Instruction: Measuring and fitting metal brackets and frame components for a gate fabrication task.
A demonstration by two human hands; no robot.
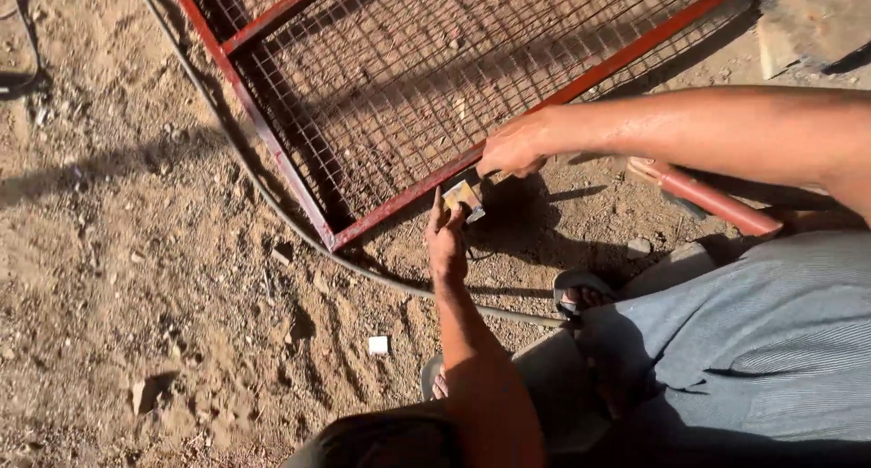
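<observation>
Pinching a small yellowish block (464, 198) against the red mesh frame (272, 151), the left hand's (446, 241) grip sits just below the right hand (513, 147), whose fingers curl over the frame's rail.

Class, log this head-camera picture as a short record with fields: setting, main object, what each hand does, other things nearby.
Setting: sunlit dirt ground
Main object: red metal frame with wire mesh, lying flat
Left hand: holds a small yellowish block against the frame's edge
Right hand: rests on the frame's bar
Nearby: grey hose, red pipe, sandalled foot
</observation>
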